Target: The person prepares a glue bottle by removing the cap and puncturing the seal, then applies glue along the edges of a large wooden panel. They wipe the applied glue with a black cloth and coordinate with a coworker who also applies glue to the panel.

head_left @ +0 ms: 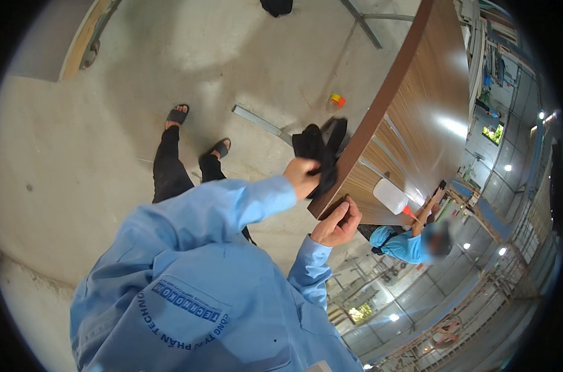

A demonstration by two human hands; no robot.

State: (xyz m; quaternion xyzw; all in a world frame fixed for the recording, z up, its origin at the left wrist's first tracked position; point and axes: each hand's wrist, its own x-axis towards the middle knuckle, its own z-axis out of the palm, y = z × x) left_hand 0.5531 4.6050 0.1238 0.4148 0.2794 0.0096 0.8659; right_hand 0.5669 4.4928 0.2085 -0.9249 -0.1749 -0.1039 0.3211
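Observation:
A large wood-grain panel with a dark brown edge stretches away from me at the right. My left hand, slightly blurred, is closed on a bundle of black fabric against the panel's near edge. What the bundle is exactly I cannot make out. Close by, my right hand pinches a dark brown bit of edging at the panel's near corner between thumb and fingers. Whether that bit is loose or part of the panel is unclear. A white bottle with a red nozzle lies on the panel near my right hand.
Beyond the panel's right side a co-worker in a blue shirt reaches an arm to its edge. On the floor are a yellow-orange tape roll, a grey metal bar and my sandalled feet. A wood-edged board stands at upper left.

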